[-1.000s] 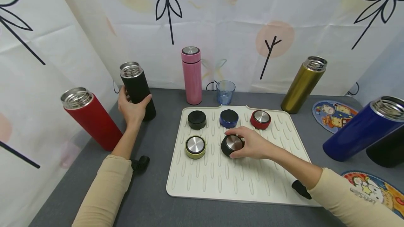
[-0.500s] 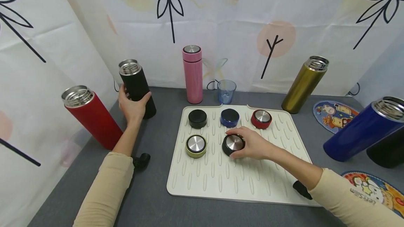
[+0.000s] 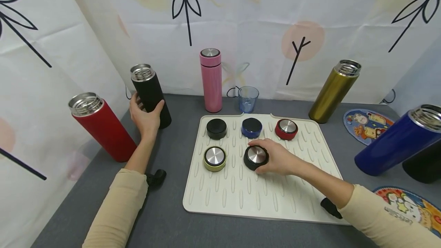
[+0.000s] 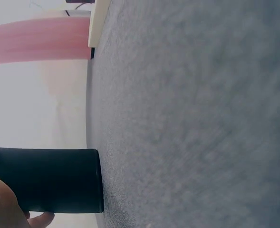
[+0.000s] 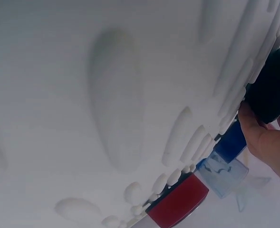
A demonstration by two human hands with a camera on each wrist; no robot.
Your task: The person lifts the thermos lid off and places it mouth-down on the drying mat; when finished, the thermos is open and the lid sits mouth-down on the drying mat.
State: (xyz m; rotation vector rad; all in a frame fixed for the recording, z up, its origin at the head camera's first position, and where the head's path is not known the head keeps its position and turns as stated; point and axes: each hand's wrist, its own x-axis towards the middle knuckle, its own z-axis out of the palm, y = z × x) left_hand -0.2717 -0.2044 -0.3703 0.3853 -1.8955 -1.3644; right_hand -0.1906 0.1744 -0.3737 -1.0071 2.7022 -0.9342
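My left hand (image 3: 145,119) grips the lower part of a black thermos bottle (image 3: 149,91), which stands lidless on the table at the back left. In the left wrist view the base of that black bottle (image 4: 54,180) meets the grey surface. Over the cream mat (image 3: 234,198), my right hand (image 3: 277,158) pinches a black lid with a silver top (image 3: 257,154) between thumb and fingers. Near it on the mat sit a yellow-green lid (image 3: 214,157), a plain black lid (image 3: 216,128), a blue lid (image 3: 251,127) and a red lid (image 3: 286,129).
A lidless red bottle (image 3: 106,129) stands left of my left arm. At the back are a capped pink bottle (image 3: 211,83) and a blue glass (image 3: 248,99). A gold bottle (image 3: 332,93), a blue bottle (image 3: 396,142), a black object (image 3: 422,167) and two printed mats (image 3: 365,125) occupy the right.
The head view has shifted very slightly. Both hands keep their holds, and the bottle and lids stay in place.
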